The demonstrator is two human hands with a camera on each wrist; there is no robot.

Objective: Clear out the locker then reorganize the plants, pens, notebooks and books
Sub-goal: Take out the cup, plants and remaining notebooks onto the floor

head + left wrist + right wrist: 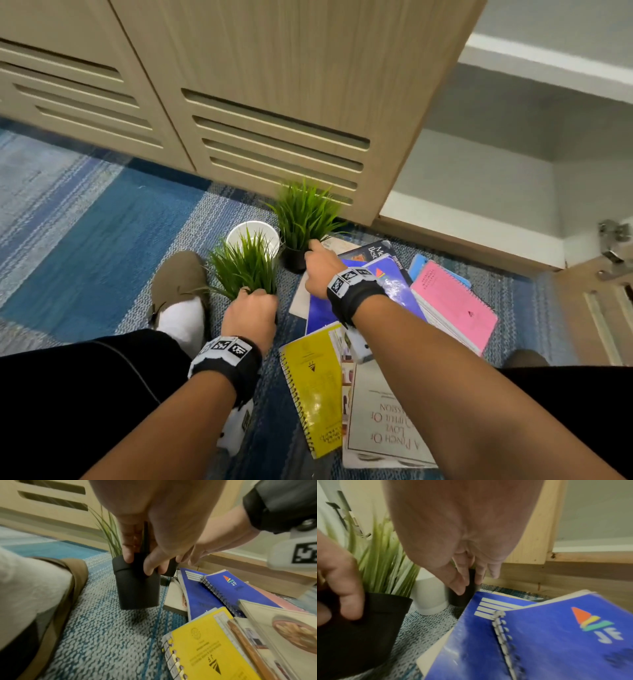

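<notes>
Two artificial grass plants in black pots stand on the carpet in front of the locker. My left hand [255, 294] grips the rim of the near plant [245, 265]; in the left wrist view its fingers [127, 555] curl round that black pot [137, 588]. My right hand [313, 250] grips the far plant [303, 212] at its pot [462, 599], thumb and fingers [456, 584] on either side. A yellow notebook [313, 387], a blue notebook [387, 274], a pink notebook [452, 305] and a cookbook [383, 421] lie piled on the floor to the right. No pens show.
An empty white pot [253, 233] stands between the two plants. The open locker compartment [479, 192] at the right is bare, its door [599, 308] swung out beside the pile. My shoe [178, 277] rests left of the near plant. Closed slatted doors [274, 137] stand behind.
</notes>
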